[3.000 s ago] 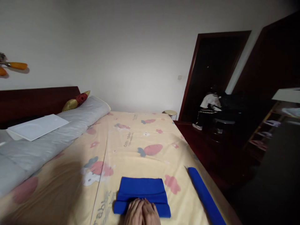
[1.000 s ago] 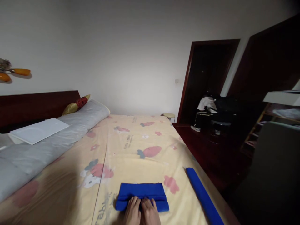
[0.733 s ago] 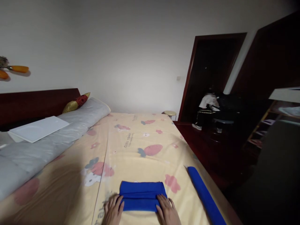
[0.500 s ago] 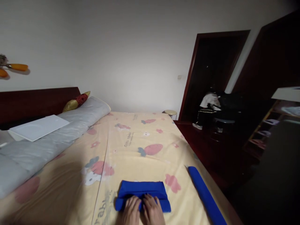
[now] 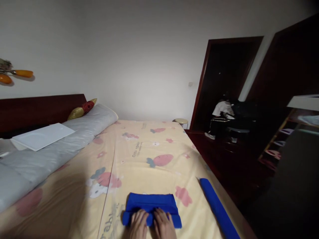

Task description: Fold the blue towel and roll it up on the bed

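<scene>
A blue cloth [image 5: 152,198] lies on the bed, its near edge rolled or folded into a thick band and its far part flat. My left hand [image 5: 139,224] has its fingers curled over the near band, left of the middle. Close beside it, my right hand [image 5: 163,223] grips the same band with bent fingers. Both thumbs and the underside of the band are mostly hidden. To the right, apart from both hands, a long narrow blue strip [image 5: 218,207], rolled or folded, lies along the bed's edge.
A yellow patterned sheet [image 5: 139,181] covers the bed. At the left are a grey rolled quilt [image 5: 62,144], a white flat box [image 5: 42,136] and a red-and-gold cushion [image 5: 83,109]. A round stool [image 5: 181,120] stands beyond. A person [image 5: 223,111] sits by the dark doorway.
My fingers have shifted slightly on the cloth's near band, and my hands are a little farther apart. The cloth looks nearly the same, and the view has tilted a little.
</scene>
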Demonstrator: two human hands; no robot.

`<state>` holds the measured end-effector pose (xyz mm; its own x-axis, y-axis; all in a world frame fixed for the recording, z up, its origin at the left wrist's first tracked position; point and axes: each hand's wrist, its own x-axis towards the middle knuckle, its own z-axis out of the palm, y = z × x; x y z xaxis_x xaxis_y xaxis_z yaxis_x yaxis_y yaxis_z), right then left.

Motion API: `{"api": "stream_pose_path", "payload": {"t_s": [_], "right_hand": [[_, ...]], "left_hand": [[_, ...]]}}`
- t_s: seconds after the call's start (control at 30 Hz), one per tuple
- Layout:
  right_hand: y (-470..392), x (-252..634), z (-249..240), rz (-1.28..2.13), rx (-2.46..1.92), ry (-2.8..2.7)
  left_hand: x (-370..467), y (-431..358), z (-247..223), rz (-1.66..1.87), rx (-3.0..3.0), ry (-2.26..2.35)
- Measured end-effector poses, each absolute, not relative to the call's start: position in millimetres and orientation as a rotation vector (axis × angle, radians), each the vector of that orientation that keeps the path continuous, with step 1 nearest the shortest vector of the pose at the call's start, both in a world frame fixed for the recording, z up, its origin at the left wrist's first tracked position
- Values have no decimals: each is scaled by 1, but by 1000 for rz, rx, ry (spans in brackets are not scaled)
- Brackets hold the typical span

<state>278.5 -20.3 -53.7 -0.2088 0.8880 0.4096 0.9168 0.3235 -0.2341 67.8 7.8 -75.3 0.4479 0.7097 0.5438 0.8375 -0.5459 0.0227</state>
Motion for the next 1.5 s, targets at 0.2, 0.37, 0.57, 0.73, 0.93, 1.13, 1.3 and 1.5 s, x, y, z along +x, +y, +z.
{"api": "stream_pose_path", "payload": {"t_s": [0.2, 0.37, 0.57, 0.73, 0.93, 1.13, 1.3, 1.5], "right_hand": [[-19, 320, -62, -14, -1678, -2067], [-27, 354, -52, -157, -1804, -2004], [-19, 273, -46, -87, -1516, -2132], [-22, 329, -59, -111, -1666, -2081], [-44, 397, -63, -297, -1863, -1925], [-31, 302, -59, -208, -1541, -2148], [-24, 286, -65, -77, -1549, -2185], [-39, 361, -55, -52, -1886, -1991]], "left_hand": [[30, 14, -69, -602, -2529, -1498], [14, 7, -69, -615, -2174, -2003], [89, 6, -76, -779, -2482, -1412], [45, 14, -72, -679, -2543, -1424], [9, -3, -78, -695, -2109, -1887], [90, -12, -58, -694, -2481, -1343], [74, 3, -54, -618, -2633, -1270], [6, 6, -53, -487, -2343, -1922]]}}
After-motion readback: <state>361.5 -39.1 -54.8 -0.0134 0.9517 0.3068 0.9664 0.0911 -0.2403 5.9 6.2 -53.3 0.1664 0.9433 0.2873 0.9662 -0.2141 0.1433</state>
